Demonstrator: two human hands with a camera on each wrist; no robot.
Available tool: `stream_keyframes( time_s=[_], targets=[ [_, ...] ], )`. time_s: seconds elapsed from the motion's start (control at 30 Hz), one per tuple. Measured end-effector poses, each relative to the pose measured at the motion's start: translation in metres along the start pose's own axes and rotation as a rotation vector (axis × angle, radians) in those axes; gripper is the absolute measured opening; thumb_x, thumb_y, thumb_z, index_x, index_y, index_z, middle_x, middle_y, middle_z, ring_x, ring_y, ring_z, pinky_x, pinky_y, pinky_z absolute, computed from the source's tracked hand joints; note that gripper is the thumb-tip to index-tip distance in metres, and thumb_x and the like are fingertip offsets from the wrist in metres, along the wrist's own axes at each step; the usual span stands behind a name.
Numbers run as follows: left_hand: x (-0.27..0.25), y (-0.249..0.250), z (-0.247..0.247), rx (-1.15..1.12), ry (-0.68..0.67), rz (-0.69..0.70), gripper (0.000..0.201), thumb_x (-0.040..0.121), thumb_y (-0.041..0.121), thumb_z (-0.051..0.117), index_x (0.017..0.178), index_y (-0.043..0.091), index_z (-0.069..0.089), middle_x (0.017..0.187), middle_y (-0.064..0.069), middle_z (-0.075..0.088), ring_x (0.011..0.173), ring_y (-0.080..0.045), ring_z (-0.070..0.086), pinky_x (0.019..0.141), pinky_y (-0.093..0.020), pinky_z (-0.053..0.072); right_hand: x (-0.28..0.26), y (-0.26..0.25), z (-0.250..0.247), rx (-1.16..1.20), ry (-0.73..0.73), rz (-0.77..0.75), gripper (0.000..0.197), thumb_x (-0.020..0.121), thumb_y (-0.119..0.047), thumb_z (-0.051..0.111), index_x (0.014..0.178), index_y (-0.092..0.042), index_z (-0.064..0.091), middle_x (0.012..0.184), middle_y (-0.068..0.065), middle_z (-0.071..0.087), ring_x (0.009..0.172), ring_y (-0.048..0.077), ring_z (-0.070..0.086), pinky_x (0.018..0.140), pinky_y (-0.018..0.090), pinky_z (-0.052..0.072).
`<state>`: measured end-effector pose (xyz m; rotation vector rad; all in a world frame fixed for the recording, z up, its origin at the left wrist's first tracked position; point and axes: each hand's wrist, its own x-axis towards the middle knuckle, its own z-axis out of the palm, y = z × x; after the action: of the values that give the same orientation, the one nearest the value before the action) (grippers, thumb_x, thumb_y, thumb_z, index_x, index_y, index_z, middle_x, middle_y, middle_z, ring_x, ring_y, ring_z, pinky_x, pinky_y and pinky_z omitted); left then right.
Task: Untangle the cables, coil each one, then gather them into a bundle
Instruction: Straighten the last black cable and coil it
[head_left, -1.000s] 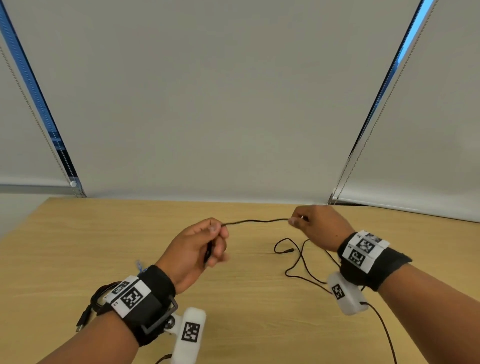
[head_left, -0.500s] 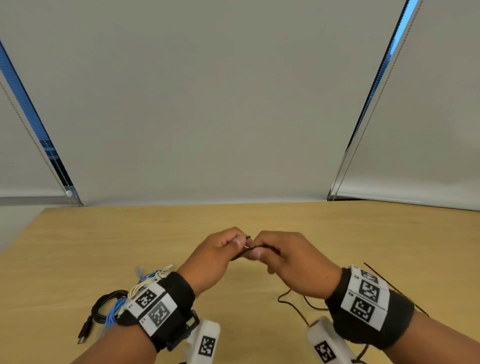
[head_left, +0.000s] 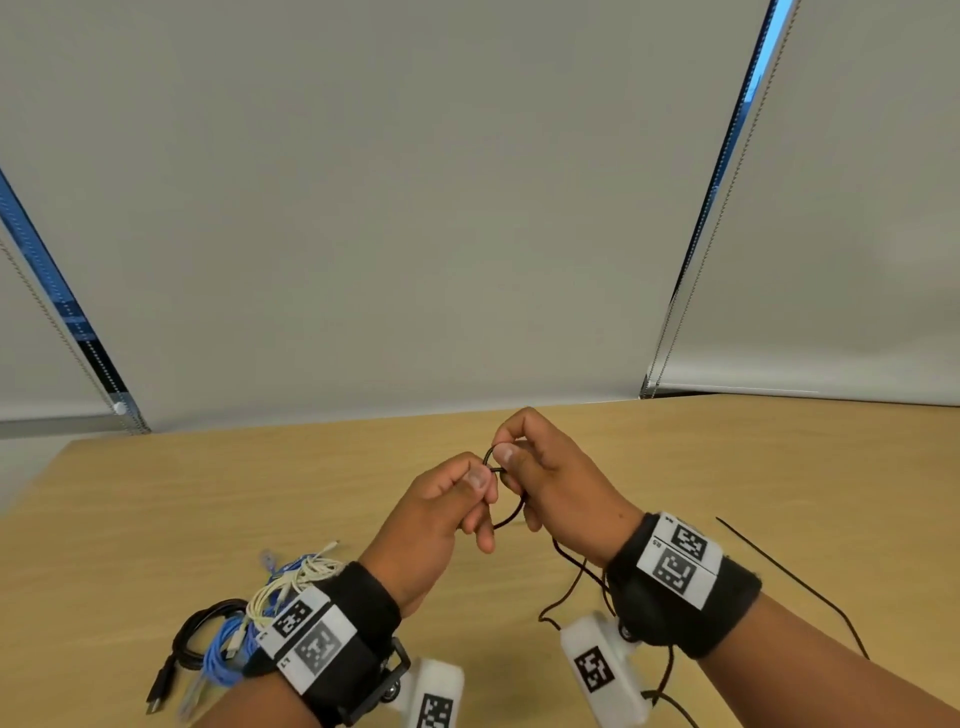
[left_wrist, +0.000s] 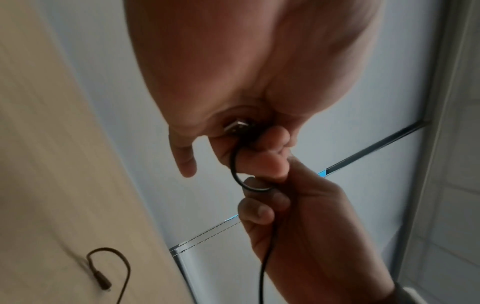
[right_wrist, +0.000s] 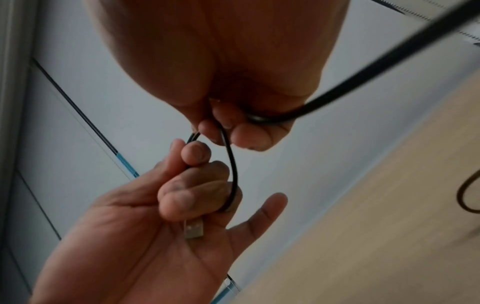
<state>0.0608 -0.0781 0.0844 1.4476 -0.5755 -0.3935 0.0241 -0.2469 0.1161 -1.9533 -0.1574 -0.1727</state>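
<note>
Both hands meet above the wooden table (head_left: 156, 509), working a thin black cable (head_left: 511, 512). My left hand (head_left: 470, 493) grips the cable's end, with the silver USB plug (right_wrist: 193, 228) lying in its palm; the plug (left_wrist: 237, 126) also shows in the left wrist view. My right hand (head_left: 511, 457) pinches a small loop of the same cable (left_wrist: 240, 176) against the left fingers (right_wrist: 193, 154). The rest of the black cable (head_left: 576, 577) trails down under the right wrist onto the table. Coiled black, blue and white cables (head_left: 234, 629) lie by my left wrist.
A straight run of black cable (head_left: 779, 566) crosses the table at the right. Its small barrel end (left_wrist: 103, 284) lies on the wood. Grey roller blinds (head_left: 415, 208) hang behind the table's far edge. Camera pods (head_left: 602, 667) hang under both wrists.
A second ago my hands were apart with the cable stretched between them. They came together, and now the right hand has laid a small loop against the left hand.
</note>
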Motion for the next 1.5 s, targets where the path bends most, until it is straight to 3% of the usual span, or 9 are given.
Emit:
stream_keyframes(
  time_s=[0.23,0.43,0.63,0.8,0.9,1.1,1.2,1.3,1.5],
  targets=[
    [-0.003,0.015,-0.019,-0.444,0.006,-0.055,0.028,0.105,0.029,0.045,0.085,0.013,0.057,0.082,-0.018,0.068,0.08,-0.036,0.072,0.085,-0.042,0.055,0.002,0.016,-0.008,-0.24,0.038,-0.068,0.011,0.102,-0.028,0.053,0.108,-0.032,0.062,0.075,-0.004,0.065,0.06,-0.001,0.057,0.058,0.015,0.041],
    [0.006,0.022,-0.027,-0.559,0.131,0.022,0.022,0.104,0.029,0.043,0.089,0.015,0.052,0.135,-0.019,0.065,0.126,-0.036,0.062,0.105,-0.05,0.038,-0.018,0.036,0.02,-0.381,-0.128,0.034,0.014,0.103,-0.029,0.048,0.115,-0.032,0.055,0.073,-0.006,0.064,0.058,0.0,0.058,0.064,0.031,0.056],
    [0.012,0.012,-0.018,0.014,0.258,0.043,0.025,0.107,0.023,0.043,0.085,0.02,0.053,0.125,0.002,0.073,0.118,-0.013,0.067,0.094,-0.04,0.044,-0.02,0.022,0.029,-0.623,-0.299,0.028,0.037,0.101,-0.02,0.044,0.137,-0.028,0.048,0.094,0.005,0.071,0.084,0.024,0.066,0.075,0.042,0.057],
    [0.013,-0.005,-0.01,0.569,0.176,0.088,0.02,0.105,0.033,0.046,0.093,0.027,0.06,0.092,-0.009,0.071,0.082,-0.023,0.063,0.076,-0.044,0.05,-0.008,-0.002,0.011,-1.027,-0.17,-0.145,0.014,0.102,-0.031,0.045,0.105,-0.029,0.058,0.084,-0.002,0.07,0.077,0.026,0.063,0.07,0.035,0.041],
    [0.011,-0.002,-0.009,0.547,0.12,0.038,0.027,0.107,0.029,0.042,0.086,0.034,0.059,0.078,0.009,0.073,0.074,-0.019,0.063,0.067,-0.039,0.045,-0.001,-0.013,0.005,-1.072,-0.041,-0.193,0.013,0.098,-0.037,0.053,0.108,-0.029,0.052,0.094,-0.007,0.066,0.08,0.022,0.065,0.081,0.038,0.048],
    [0.009,0.008,-0.011,0.352,-0.045,-0.121,0.033,0.109,0.024,0.04,0.094,0.013,0.067,0.077,-0.007,0.076,0.099,-0.019,0.07,0.098,-0.037,0.049,0.006,-0.014,-0.009,-0.958,-0.092,-0.243,0.046,0.096,-0.044,0.056,0.141,-0.036,0.045,0.13,-0.015,0.057,0.099,0.018,0.066,0.082,0.035,0.052],
    [0.006,0.01,-0.015,0.186,-0.095,-0.152,0.033,0.108,0.019,0.043,0.092,0.006,0.069,0.088,-0.004,0.078,0.09,-0.009,0.073,0.081,-0.016,0.052,0.006,-0.012,-0.01,-0.835,-0.188,-0.271,0.041,0.097,-0.042,0.056,0.137,-0.034,0.054,0.121,-0.016,0.067,0.106,0.012,0.064,0.086,0.036,0.053],
    [0.003,0.01,-0.012,0.14,-0.096,-0.144,0.035,0.109,0.018,0.04,0.084,0.011,0.064,0.081,0.003,0.076,0.084,-0.009,0.074,0.081,-0.018,0.05,0.007,-0.007,-0.009,-0.727,-0.217,-0.263,0.036,0.096,-0.037,0.058,0.131,-0.036,0.052,0.098,-0.014,0.07,0.089,0.007,0.065,0.077,0.031,0.052],
    [-0.003,0.01,-0.021,0.135,-0.23,-0.17,0.033,0.109,0.023,0.04,0.084,0.009,0.056,0.112,-0.028,0.072,0.111,-0.018,0.072,0.082,-0.008,0.046,0.014,-0.002,-0.019,-0.551,-0.369,-0.189,0.044,0.091,-0.034,0.071,0.129,-0.035,0.049,0.092,-0.015,0.067,0.069,-0.005,0.057,0.068,0.017,0.044]
  ],
)
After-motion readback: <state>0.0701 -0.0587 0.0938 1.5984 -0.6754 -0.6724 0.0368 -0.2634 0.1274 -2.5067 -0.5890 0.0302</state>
